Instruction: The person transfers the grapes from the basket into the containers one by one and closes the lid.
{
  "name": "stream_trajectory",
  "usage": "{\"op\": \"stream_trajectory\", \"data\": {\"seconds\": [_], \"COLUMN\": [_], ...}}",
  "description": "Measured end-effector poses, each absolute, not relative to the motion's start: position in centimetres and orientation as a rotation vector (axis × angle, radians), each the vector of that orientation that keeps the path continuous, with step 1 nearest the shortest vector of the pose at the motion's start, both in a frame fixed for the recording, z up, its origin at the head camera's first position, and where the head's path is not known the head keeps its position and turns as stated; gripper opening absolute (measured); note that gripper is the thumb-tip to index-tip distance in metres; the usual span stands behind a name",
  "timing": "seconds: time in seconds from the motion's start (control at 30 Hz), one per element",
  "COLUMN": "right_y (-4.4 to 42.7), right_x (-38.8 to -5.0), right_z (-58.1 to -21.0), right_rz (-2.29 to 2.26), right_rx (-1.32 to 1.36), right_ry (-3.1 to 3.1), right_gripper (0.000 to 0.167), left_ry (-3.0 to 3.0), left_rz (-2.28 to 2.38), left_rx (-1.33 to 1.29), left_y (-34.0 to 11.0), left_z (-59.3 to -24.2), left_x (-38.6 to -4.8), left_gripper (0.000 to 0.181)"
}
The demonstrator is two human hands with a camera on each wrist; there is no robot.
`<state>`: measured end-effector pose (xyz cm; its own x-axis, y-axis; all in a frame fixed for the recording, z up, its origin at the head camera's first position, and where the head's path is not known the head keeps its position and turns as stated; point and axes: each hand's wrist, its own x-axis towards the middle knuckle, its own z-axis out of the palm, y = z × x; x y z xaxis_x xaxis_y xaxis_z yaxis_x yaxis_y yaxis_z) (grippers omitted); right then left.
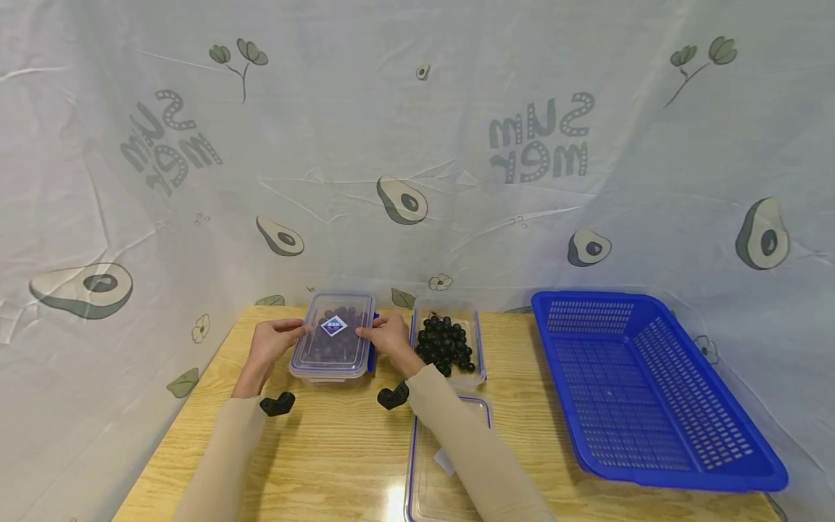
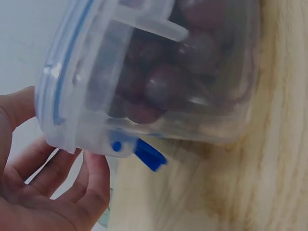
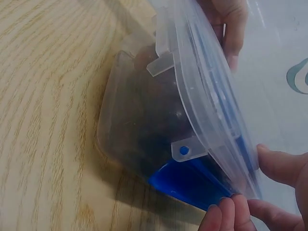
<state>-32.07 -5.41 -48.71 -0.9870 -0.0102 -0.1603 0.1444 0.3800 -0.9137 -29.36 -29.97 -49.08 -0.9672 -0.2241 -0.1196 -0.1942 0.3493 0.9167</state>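
A clear lunch box [image 1: 326,371] of dark grapes sits at the back left of the table, its lid [image 1: 339,344] on top with a blue-and-white label. My left hand [image 1: 269,349] pinches its left edge, thumb on the lid and fingertips under the rim beside a blue latch [image 2: 151,155] that hangs outward. On the opposite side my right hand [image 1: 391,341] grips the edge, thumb over the lid. Its fingers curl at another blue latch [image 3: 192,183], which hangs down along the wall. Purple-brown grapes [image 2: 166,86] show through the box's side.
Right of the box stands an uncovered clear container [image 1: 482,362] holding black grapes [image 1: 443,344]. A loose clear lid [image 1: 427,478] with a blue seal lies in front of it, partly under my right forearm. A large blue basket [image 1: 567,435] occupies the table's right side. A printed curtain hangs behind.
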Motion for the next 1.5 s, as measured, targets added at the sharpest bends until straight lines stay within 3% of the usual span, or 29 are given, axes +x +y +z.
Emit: {"op": "stream_trajectory", "data": {"seconds": [0.8,1.07,1.33,1.5], "right_y": [-5.9,-6.3,-7.7,-7.7], "right_x": [-31.2,-31.2,-31.1,-30.7], "right_z": [-49.8,-49.6,-48.9,-48.6], "right_rz": [-1.860,-1.823,-1.470,-1.406], "right_rx": [0.366,0.294,0.110,0.109], "right_ry": [2.157,2.277,2.670,2.704], "right_gripper": [0.038,0.031,0.060,0.062], "left_ry": [-2.518,-2.462,-2.472,-2.487], "left_rz": [-1.630,-1.707,-1.715,-1.719], "left_rx": [0.530,0.611,0.618,0.633], "left_y": [-28.1,-28.5,-28.8,-28.4], "left_z": [-49.8,-49.7,-49.5,-49.6], "left_x": [-29.3,-29.0,-28.9,-29.1], "left_gripper": [0.041,0.043,0.043,0.045]}}
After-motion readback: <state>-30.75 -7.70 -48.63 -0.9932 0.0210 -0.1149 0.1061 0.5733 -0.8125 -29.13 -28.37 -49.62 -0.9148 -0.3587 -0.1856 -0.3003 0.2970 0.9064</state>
